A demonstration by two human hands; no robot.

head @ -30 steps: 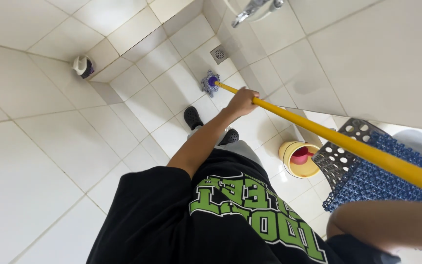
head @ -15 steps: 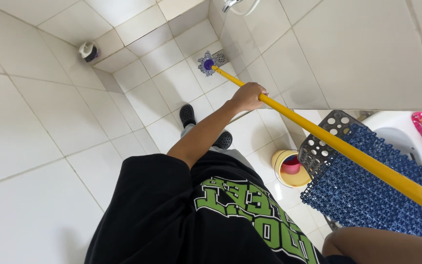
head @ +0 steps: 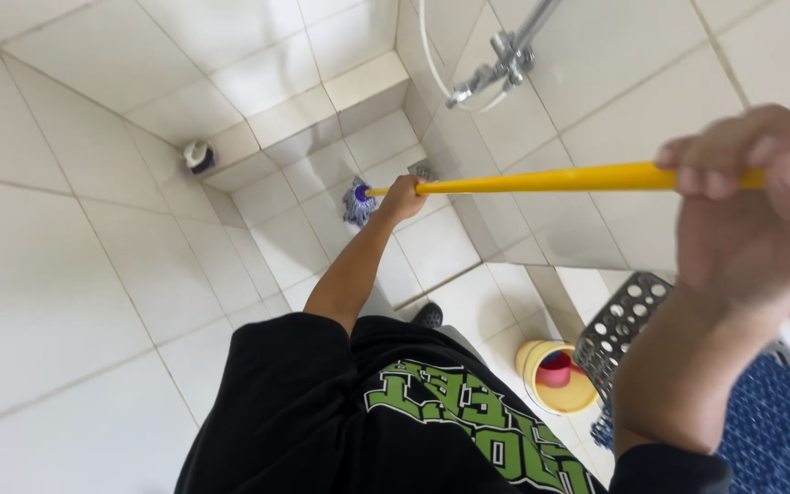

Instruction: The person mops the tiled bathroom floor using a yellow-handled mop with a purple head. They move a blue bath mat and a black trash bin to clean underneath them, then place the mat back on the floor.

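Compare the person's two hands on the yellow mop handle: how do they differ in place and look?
The left hand grips the yellow mop handle low, near the purple mop head, and looks small and sharp. The right hand grips the upper end, close to the camera, large and blurred. Both are closed around the handle.

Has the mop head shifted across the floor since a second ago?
Yes. The mop head has left the floor drain and now lies nearer the corner.
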